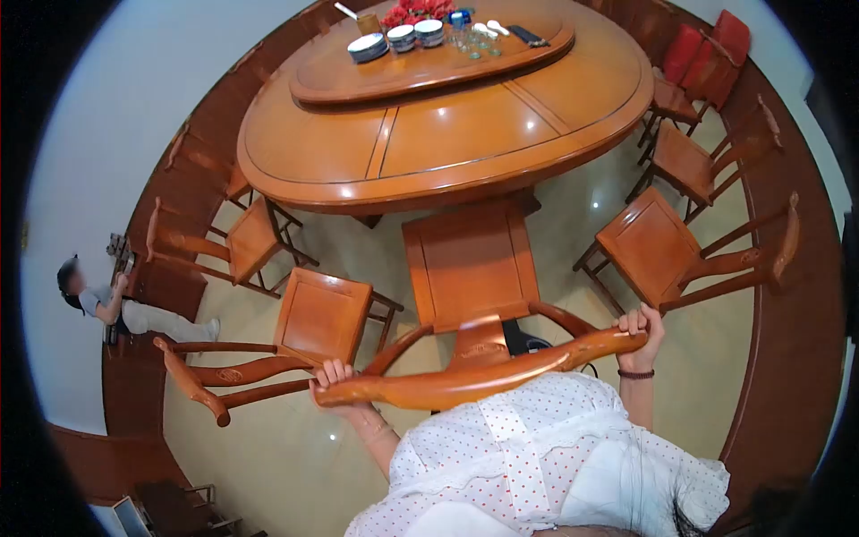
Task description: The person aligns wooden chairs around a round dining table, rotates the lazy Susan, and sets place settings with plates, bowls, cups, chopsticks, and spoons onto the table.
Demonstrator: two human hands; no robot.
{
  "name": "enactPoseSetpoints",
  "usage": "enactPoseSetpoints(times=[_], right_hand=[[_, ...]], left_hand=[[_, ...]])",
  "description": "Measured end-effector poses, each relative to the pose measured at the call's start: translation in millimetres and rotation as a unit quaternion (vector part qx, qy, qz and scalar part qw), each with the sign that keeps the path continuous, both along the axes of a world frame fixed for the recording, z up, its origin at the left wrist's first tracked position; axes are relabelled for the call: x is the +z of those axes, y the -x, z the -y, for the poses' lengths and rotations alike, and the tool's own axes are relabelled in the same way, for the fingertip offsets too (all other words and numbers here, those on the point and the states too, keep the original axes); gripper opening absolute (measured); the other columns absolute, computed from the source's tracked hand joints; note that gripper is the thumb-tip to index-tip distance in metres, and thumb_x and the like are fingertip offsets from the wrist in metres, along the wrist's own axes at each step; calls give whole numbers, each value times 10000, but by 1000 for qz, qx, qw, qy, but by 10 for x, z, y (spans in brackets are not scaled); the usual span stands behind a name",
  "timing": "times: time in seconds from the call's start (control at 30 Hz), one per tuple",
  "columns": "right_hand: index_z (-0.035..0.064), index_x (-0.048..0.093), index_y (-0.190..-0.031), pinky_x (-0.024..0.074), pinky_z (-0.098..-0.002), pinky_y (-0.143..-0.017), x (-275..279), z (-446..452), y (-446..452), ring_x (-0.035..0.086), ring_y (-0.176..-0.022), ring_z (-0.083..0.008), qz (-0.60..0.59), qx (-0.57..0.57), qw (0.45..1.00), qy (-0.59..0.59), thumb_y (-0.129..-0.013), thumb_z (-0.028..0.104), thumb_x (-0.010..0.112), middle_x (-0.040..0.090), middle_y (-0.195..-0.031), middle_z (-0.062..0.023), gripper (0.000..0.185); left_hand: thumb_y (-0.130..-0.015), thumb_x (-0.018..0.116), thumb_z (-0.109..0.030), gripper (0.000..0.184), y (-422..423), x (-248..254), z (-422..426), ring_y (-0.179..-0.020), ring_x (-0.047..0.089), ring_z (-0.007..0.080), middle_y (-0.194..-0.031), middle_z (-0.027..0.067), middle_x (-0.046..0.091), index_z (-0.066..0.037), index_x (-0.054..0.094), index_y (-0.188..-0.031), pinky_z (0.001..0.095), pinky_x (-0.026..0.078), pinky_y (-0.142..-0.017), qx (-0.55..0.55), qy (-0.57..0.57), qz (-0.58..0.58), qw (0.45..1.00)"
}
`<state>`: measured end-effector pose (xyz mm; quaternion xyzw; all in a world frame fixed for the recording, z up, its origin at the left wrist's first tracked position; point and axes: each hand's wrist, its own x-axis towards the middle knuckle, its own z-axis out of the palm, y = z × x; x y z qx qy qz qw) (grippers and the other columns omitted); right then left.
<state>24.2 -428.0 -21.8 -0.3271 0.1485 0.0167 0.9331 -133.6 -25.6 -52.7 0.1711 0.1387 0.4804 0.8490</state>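
A wooden chair (pixel 470 259) stands straight in front of me, its seat facing the large round table (pixel 447 166). My left hand (pixel 335 385) is wrapped round the left end of the chair's curved top rail. Round the rail's right end, my right hand (pixel 642 338) is closed, with a dark beaded bracelet on the wrist. The middle of the rail lies close to my dotted white shirt (pixel 519 438). Dark shoes show partly behind the chair's back.
Wooden chairs (pixel 322 313) (pixel 649 246) stand on both sides round the table. Its raised turntable (pixel 429 80) bears stacked bowls (pixel 403 38), glasses, spoons and red flowers (pixel 419 11). A person (pixel 116 304) stands at the far left near a cabinet. Red cushions (pixel 716 54) lie at the upper right.
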Motion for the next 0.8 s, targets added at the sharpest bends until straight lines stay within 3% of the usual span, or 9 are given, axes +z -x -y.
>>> enactPoseSetpoints(times=[0.03,0.07,0.17,0.4,0.67,0.8], right_hand=[[125,355,-536,389,-310,-573,-16,119,152,399,-477,-153,-8,-8,1000,-4,-775,205,485,369,-459,-18,283],[127,350,-534,383,-307,-568,-62,274,248,394,-469,-152,-5,-12,1000,-8,-774,205,487,370,-460,-16,287],[145,336,-531,370,-294,-542,11,603,616,367,-456,-135,-40,-51,998,2,-776,204,488,340,-447,10,294],[143,331,-539,380,-317,-531,72,1279,948,369,-458,-149,-47,-44,998,17,-762,220,501,335,-453,-1,291],[148,320,-534,373,-294,-509,20,1395,1051,375,-450,-135,-83,-75,993,42,-767,215,498,332,-455,9,300],[137,340,-519,403,-323,-541,-31,1445,994,388,-444,-153,-85,-27,995,39,-766,216,493,352,-439,-9,301]], left_hand=[[-787,397,-288,282,146,-7,89,-531,266,110,-581,-2,253,-128,316,-570,245,255,-493,83,53,-91,991],[-792,384,-294,285,310,-19,194,-528,263,112,-582,3,261,-130,327,-566,249,247,-483,-67,-70,49,994],[-794,381,-293,294,686,28,622,-519,261,116,-576,9,268,-122,344,-558,249,245,-479,-77,-5,86,993],[-789,377,-296,315,1146,120,1303,-517,297,126,-568,22,321,-96,377,-546,248,299,-460,-68,5,75,995],[-797,383,-290,308,1261,-43,1421,-505,309,130,-565,25,341,-101,392,-555,258,322,-456,-89,12,53,995],[-802,386,-291,325,1303,-21,1529,-494,315,131,-550,21,334,-105,410,-537,258,340,-448,-54,24,20,998]])
